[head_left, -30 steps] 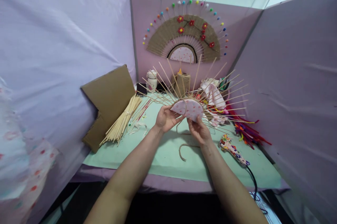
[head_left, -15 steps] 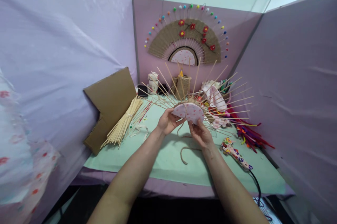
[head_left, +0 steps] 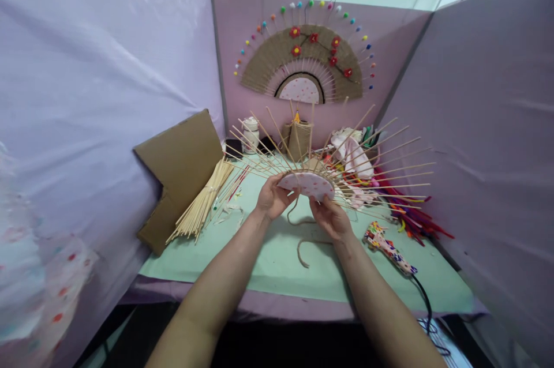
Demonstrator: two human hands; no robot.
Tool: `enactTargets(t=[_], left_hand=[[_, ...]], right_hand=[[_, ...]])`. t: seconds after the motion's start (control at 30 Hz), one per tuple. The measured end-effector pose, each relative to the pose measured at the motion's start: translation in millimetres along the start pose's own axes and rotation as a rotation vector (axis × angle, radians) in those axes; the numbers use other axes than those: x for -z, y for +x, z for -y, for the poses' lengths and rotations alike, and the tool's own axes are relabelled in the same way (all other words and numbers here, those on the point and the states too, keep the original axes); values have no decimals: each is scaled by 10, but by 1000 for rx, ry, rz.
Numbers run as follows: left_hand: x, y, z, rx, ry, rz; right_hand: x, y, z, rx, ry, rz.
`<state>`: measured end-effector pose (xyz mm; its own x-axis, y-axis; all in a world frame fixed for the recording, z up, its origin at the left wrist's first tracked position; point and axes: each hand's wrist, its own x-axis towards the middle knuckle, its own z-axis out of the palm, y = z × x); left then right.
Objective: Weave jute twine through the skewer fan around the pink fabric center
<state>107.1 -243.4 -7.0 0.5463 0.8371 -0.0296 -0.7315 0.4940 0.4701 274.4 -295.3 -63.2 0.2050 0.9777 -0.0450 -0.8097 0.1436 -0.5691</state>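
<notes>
A half-round piece covered in pink dotted cloth (head_left: 308,184) is held up over the table, with thin wooden sticks (head_left: 400,173) fanning out from its curved edge. My left hand (head_left: 275,199) grips its left end, thumb and fingers at the lower edge. At the lower right edge, my right hand (head_left: 331,218) holds it too. Brown twine (head_left: 302,254) hangs below the piece and lies curved on the green table cover between my arms.
A bundle of sticks (head_left: 201,203) and bent cardboard (head_left: 182,160) lie left. A finished fan (head_left: 303,59) hangs on the back panel above twine spools (head_left: 299,140). At right are a flower-patterned tool (head_left: 390,250) with a black cord and colourful fuzzy stems (head_left: 413,218).
The stick fan has turned slightly in my hands, its right-hand sticks reaching further right. The twine that crossed the front of the cloth piece now hangs below it.
</notes>
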Motion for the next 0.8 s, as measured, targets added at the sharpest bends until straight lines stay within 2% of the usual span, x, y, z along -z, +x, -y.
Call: enactTargets(t=[0.13,0.4,0.6,0.8], left_hand=[[-4,20,14,-17,-13,-67],[7,21,46,-58,-27,-86],[-52,-57,40,-39,1,132],[-71,-106,38,-37,10,229]], right_hand=[[-22,-22,-10,21,-22,23],[-82,-67,11,-7,22,24],[-59,-35,50,-52,76,-35],[-1,-11,80,-129,129,18]])
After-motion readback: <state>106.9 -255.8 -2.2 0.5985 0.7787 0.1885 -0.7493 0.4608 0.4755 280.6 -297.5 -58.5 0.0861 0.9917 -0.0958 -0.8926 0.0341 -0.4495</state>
